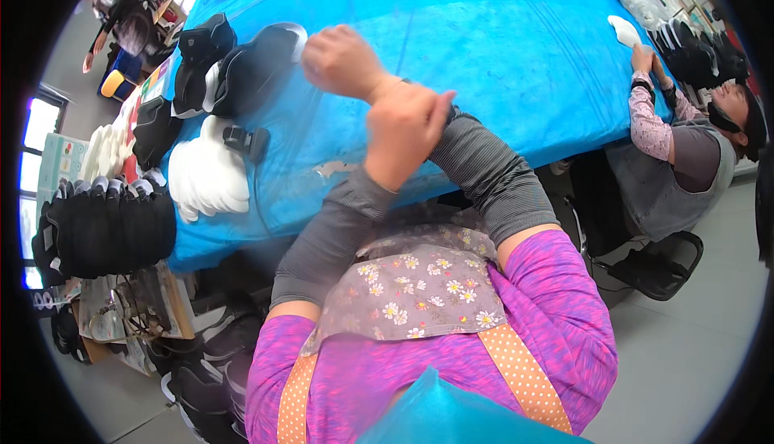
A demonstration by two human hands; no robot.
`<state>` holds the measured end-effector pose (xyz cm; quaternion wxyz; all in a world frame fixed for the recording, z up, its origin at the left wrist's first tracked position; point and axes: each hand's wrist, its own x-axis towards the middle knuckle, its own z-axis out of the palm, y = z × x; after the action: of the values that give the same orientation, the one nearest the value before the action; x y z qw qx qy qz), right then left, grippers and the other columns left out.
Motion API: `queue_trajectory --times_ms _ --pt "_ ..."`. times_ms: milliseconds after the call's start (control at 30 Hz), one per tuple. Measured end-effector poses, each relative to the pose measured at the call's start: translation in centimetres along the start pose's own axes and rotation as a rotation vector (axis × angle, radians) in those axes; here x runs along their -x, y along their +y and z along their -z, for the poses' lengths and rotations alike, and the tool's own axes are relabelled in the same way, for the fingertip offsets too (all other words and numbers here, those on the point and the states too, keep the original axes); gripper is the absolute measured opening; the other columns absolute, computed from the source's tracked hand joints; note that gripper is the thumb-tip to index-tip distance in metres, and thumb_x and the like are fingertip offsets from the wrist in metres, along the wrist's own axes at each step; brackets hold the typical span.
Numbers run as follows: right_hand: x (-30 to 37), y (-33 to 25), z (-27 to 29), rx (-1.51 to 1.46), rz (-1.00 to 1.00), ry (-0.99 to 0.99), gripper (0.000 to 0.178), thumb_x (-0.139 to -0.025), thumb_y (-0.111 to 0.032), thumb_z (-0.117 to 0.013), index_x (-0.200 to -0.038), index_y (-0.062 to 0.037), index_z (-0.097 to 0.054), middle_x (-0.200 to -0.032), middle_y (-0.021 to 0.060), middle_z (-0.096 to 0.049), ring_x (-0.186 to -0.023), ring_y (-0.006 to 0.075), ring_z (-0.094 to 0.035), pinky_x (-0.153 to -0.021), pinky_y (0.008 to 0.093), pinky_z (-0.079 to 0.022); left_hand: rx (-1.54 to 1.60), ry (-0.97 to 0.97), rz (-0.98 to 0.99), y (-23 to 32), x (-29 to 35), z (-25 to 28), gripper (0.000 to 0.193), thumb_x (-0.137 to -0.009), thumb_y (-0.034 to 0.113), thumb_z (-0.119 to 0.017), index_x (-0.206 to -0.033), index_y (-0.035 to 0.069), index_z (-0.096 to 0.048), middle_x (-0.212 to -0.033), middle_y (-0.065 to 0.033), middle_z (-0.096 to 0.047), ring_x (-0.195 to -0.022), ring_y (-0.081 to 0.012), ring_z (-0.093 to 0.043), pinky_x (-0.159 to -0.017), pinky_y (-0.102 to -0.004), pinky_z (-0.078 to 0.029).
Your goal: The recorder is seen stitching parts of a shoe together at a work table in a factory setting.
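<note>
My forearms cross above the blue-covered table [500,65], both in dark grey striped sleeves. My left hand [405,131] lies over my right wrist at the edge of its sleeve [488,162], thumb pointing up. Its fingers are closed round the wrist and partly hidden. Slightly blurred, my right hand [343,61] is curled with nothing visible in it. Close to its left is a black shoe-shaped piece with a white edge [262,69]. A stack of white padded pieces [208,174] lies nearer me, with a small black clip-like object [246,142] beside it.
A row of black pieces [109,226] stands at the left; more black shoe-like items [205,396] are below. At the right edge, a person [677,145] holds a white piece [624,31] beside a black chair [657,270]. Another person [133,20] stands far left.
</note>
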<state>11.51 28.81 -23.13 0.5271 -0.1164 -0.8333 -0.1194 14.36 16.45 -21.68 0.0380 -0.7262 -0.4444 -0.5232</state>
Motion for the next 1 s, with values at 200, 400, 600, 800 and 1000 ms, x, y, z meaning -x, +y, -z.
queue_trajectory --times_ms 200,400,600,800,1000 --pt "-1.0 4.2 2.3 -0.378 -0.747 0.332 0.021 -0.087 -0.021 -0.063 -0.079 -0.0015 -0.064 -0.077 0.0131 -0.067 -0.074 0.0289 -0.064 -0.069 0.0393 -0.049 0.314 0.113 0.317 -5.0 0.5 2.8 0.011 -0.090 0.011 -0.068 -0.091 0.002 -0.061 -0.083 -0.0021 -0.059 -0.076 -0.0141 -0.055 -0.070 -0.0289 -0.046" --pt "-0.3 4.8 1.9 -0.540 -0.914 0.304 0.021 -0.090 -0.020 -0.063 -0.086 0.0008 -0.065 -0.075 0.0137 -0.066 -0.069 0.0181 -0.061 -0.065 0.0334 -0.049 0.339 -0.030 0.203 -4.6 1.8 0.7 0.019 -0.085 0.012 -0.073 -0.091 0.003 -0.057 -0.086 -0.0038 -0.058 -0.082 -0.0140 -0.054 -0.072 -0.0286 -0.044" --pt "1.0 3.4 2.5 -0.672 -1.015 0.221 0.021 -0.094 -0.018 -0.059 -0.090 0.0018 -0.065 -0.080 0.0050 -0.066 -0.072 0.0093 -0.055 -0.066 0.0260 -0.045 0.524 -0.013 0.416 -3.9 3.2 1.6 0.014 -0.094 0.013 -0.061 -0.095 0.002 -0.053 -0.076 -0.0131 -0.057 -0.065 -0.0302 -0.055 -0.059 -0.0345 -0.044" --pt "1.8 1.6 -1.1 -0.922 -1.187 -0.121 0.021 -0.095 -0.021 -0.060 -0.095 -0.0005 -0.066 -0.089 0.0056 -0.068 -0.084 0.0127 -0.060 -0.075 0.0263 -0.046 -0.041 0.194 0.132 -7.2 0.8 4.3 0.012 -0.095 0.011 -0.060 -0.092 0.004 -0.051 -0.073 -0.0187 -0.057 -0.066 -0.0413 -0.056 -0.055 -0.0452 -0.043" --pt "-0.7 -0.7 2.0 -1.248 -1.310 0.060 0.016 -0.096 -0.019 -0.057 -0.103 -0.0050 -0.061 -0.103 0.0063 -0.067 -0.094 0.0150 -0.061 -0.084 0.0290 -0.046 0.216 0.299 0.368 -8.7 3.9 3.4 0.016 -0.096 0.014 -0.060 -0.087 0.003 -0.051 -0.068 -0.0081 -0.054 -0.059 -0.0238 -0.055 -0.051 -0.0351 -0.042"
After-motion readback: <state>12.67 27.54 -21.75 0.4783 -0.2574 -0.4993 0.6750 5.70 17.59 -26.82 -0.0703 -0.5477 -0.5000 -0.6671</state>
